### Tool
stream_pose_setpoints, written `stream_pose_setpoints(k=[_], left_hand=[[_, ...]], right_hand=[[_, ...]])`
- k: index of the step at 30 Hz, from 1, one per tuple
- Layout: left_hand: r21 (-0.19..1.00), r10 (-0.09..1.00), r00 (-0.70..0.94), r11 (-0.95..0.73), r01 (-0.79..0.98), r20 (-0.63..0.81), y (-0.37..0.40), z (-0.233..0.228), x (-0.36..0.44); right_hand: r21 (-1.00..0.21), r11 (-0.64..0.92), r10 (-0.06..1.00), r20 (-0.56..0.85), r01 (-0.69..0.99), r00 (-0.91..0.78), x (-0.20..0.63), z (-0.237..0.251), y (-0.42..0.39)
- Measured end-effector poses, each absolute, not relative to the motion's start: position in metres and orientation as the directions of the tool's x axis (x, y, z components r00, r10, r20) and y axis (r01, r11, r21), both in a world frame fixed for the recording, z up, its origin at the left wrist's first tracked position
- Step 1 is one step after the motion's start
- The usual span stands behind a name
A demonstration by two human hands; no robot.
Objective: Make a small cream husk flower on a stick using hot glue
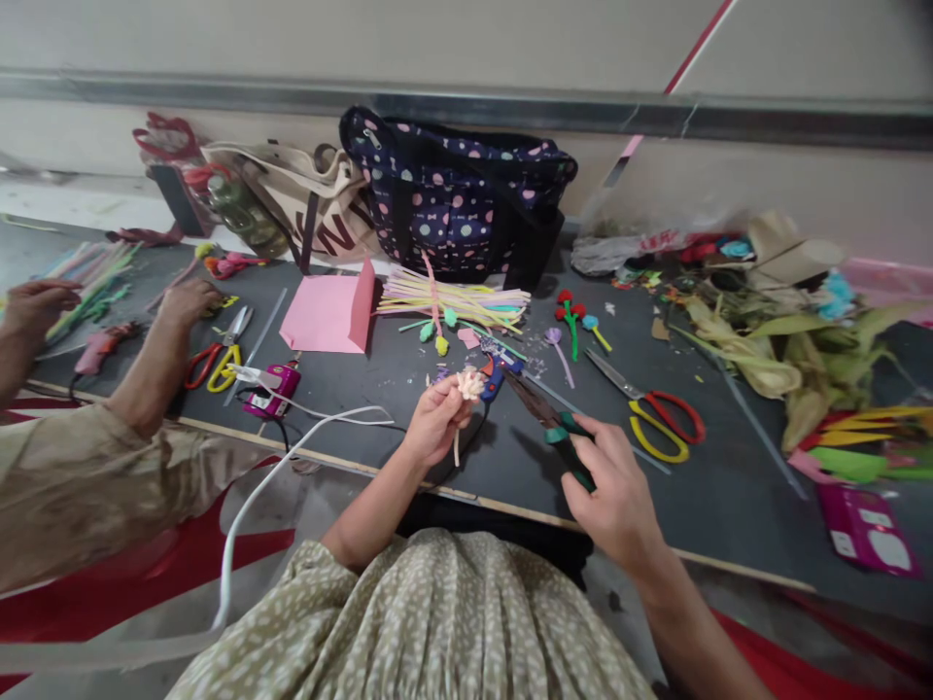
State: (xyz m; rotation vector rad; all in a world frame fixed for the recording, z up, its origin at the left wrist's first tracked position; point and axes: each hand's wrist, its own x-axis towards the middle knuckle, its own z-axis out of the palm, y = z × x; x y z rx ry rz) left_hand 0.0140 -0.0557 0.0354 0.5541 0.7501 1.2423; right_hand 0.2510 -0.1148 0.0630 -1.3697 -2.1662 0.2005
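Between its fingers my left hand (438,424) pinches a small cream pipe-cleaner flower (470,383), its stem hanging below the fingers. My right hand (612,486) is closed round the green handles of long-nose pliers (558,433). The dark jaws point up and left toward the flower, apart from it. Behind the flower lies a blue glue gun (500,369) with an orange trigger, partly hidden. A purple flower (560,355), red flowers on a green stem (570,321) and a blue flower (598,332) lie beyond the pliers.
Scissors (652,408) lie right of the pliers. A pipe-cleaner bundle (452,301) and pink paper (321,311) sit in front of a dotted bag (459,194). A white cable (240,506) crosses the left edge near a co-worker's hand (190,301). Corn husks (758,340) are heaped at right.
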Motion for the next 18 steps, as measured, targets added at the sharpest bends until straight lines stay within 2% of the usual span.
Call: stream_pose_setpoints(k=[18], left_hand=[[0.765, 0.959, 0.239, 0.269, -0.585, -0.154, -0.0564, 0.0325, 0.0127]], right_hand=[[-0.421, 0.523, 0.851, 0.316, 0.741, -0.420, 0.2502, 0.0674, -0.1129]])
